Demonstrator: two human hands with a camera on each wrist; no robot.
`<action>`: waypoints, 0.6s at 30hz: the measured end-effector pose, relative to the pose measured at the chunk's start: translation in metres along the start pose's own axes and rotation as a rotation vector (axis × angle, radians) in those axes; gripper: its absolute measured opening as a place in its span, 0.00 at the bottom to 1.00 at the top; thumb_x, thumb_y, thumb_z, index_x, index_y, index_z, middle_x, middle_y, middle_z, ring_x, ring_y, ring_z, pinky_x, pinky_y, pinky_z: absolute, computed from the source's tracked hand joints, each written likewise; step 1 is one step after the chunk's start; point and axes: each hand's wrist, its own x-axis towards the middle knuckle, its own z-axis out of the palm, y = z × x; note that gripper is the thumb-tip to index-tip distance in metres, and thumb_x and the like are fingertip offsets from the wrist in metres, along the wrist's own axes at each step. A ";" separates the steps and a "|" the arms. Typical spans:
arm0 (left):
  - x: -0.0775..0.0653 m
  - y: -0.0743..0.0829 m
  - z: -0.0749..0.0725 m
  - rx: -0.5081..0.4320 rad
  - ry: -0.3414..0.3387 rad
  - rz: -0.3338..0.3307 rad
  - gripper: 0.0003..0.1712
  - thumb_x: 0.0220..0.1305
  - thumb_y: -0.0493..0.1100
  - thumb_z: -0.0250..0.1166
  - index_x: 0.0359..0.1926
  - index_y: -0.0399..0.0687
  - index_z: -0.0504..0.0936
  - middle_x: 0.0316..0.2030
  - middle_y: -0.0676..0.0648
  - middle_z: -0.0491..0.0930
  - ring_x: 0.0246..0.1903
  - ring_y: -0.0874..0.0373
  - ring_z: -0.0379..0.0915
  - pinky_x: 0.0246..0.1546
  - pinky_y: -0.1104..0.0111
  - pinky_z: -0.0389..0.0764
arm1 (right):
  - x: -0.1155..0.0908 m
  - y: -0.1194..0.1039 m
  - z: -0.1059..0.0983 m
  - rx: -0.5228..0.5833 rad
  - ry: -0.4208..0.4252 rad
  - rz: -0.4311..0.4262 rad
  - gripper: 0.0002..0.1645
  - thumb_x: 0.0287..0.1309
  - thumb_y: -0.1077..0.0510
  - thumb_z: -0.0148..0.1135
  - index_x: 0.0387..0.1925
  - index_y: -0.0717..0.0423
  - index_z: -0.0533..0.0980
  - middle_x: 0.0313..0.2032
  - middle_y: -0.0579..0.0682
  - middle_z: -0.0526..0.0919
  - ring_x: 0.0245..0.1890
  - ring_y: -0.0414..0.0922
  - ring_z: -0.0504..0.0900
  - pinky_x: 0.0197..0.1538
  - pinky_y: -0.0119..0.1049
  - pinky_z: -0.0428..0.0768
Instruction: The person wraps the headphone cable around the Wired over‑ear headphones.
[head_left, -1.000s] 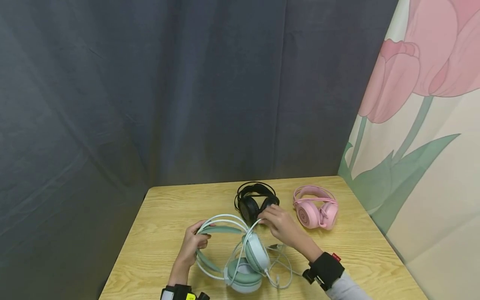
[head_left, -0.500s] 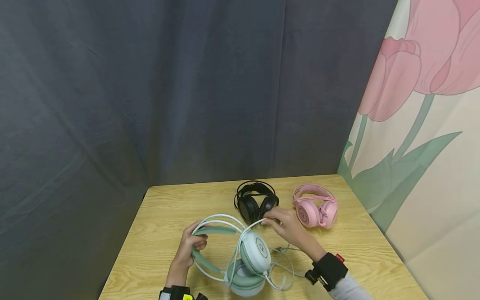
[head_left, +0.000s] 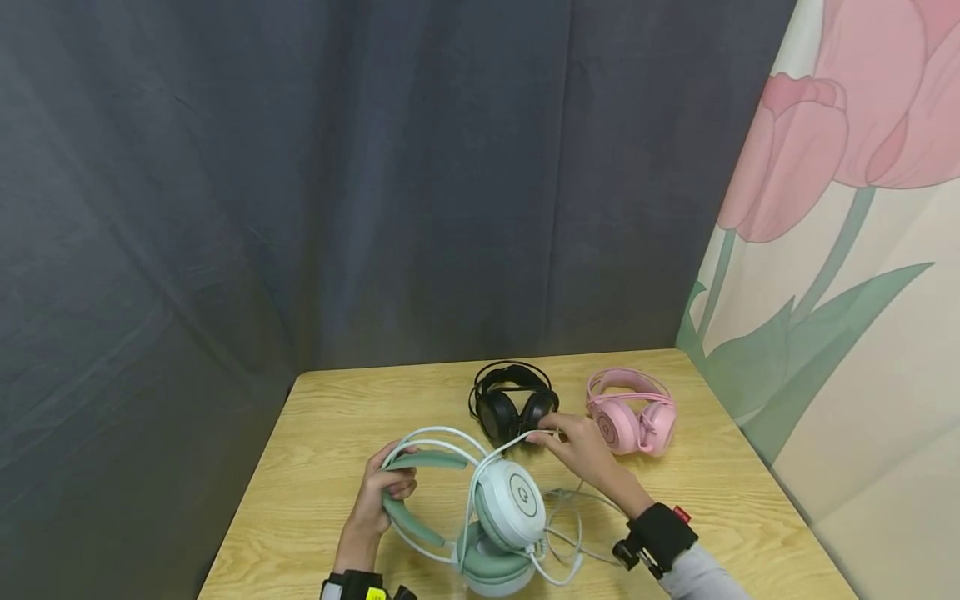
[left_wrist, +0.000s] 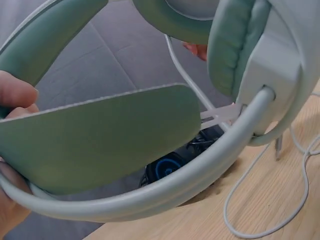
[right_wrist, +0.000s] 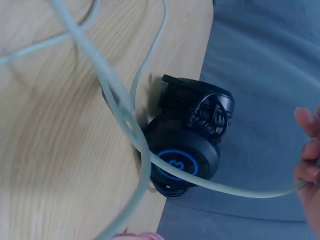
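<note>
A pair of mint-green and white headphones (head_left: 512,502) is held over the front of the table, ear cups toward the right. My left hand (head_left: 378,492) grips the headband, its padded strip (left_wrist: 105,137) close to the left wrist camera. In my right hand (head_left: 577,450) the pale headphone cable (right_wrist: 220,188) is pinched, pulled up and away from the ear cups. The cable crosses over the headband's outer hoops. More of the cable hangs in loose loops right of the cups. Part of my right hand lies outside the right wrist view.
Black headphones (head_left: 498,414) rest at the table's back, just beyond my right hand. Pink headphones (head_left: 630,421) lie to their right. A dark curtain (head_left: 450,183) hangs behind the wooden table (head_left: 360,400); a tulip-patterned sheet (head_left: 862,375) is at the right.
My right hand has moved slightly to the right, drawing the cable out. The upper ear cup has turned so its round outer face shows. My left hand has shifted slightly left.
</note>
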 end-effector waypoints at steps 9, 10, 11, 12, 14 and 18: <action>0.001 0.002 0.000 -0.103 0.044 0.040 0.33 0.58 0.19 0.37 0.47 0.44 0.84 0.25 0.56 0.73 0.16 0.62 0.43 0.17 0.74 0.49 | 0.001 0.005 -0.001 0.086 -0.090 -0.091 0.31 0.50 0.84 0.51 0.52 0.59 0.81 0.35 0.48 0.82 0.31 0.38 0.80 0.31 0.29 0.77; 0.001 0.002 0.000 -0.116 0.045 0.047 0.33 0.59 0.19 0.36 0.47 0.43 0.84 0.25 0.56 0.74 0.16 0.62 0.42 0.17 0.75 0.49 | 0.000 0.005 -0.001 0.087 -0.083 -0.076 0.28 0.53 0.82 0.55 0.51 0.59 0.81 0.36 0.48 0.83 0.31 0.38 0.81 0.31 0.29 0.78; 0.002 0.002 0.000 -0.132 0.041 0.055 0.34 0.59 0.18 0.35 0.47 0.43 0.84 0.25 0.56 0.74 0.16 0.62 0.42 0.17 0.75 0.49 | -0.001 0.006 -0.001 0.081 -0.072 -0.064 0.23 0.55 0.78 0.59 0.49 0.59 0.82 0.36 0.48 0.85 0.32 0.37 0.82 0.32 0.30 0.79; 0.002 0.002 0.000 -0.150 0.034 0.062 0.34 0.59 0.18 0.34 0.48 0.42 0.83 0.25 0.56 0.74 0.16 0.62 0.42 0.17 0.75 0.50 | -0.001 0.007 0.000 0.075 -0.062 -0.047 0.19 0.56 0.74 0.63 0.47 0.58 0.83 0.36 0.47 0.86 0.32 0.37 0.82 0.32 0.30 0.79; 0.003 0.002 0.001 -0.193 0.011 0.072 0.34 0.59 0.18 0.33 0.48 0.41 0.83 0.27 0.55 0.74 0.17 0.62 0.42 0.17 0.76 0.51 | -0.003 0.009 0.002 0.055 -0.044 -0.028 0.12 0.56 0.67 0.68 0.43 0.55 0.85 0.35 0.45 0.87 0.31 0.35 0.81 0.31 0.29 0.78; 0.005 -0.001 0.006 -0.267 -0.004 0.058 0.34 0.60 0.19 0.32 0.48 0.41 0.81 0.29 0.53 0.75 0.18 0.62 0.43 0.18 0.78 0.55 | -0.004 0.010 0.008 0.043 -0.038 -0.023 0.08 0.57 0.60 0.69 0.39 0.51 0.87 0.34 0.43 0.87 0.30 0.33 0.80 0.30 0.29 0.78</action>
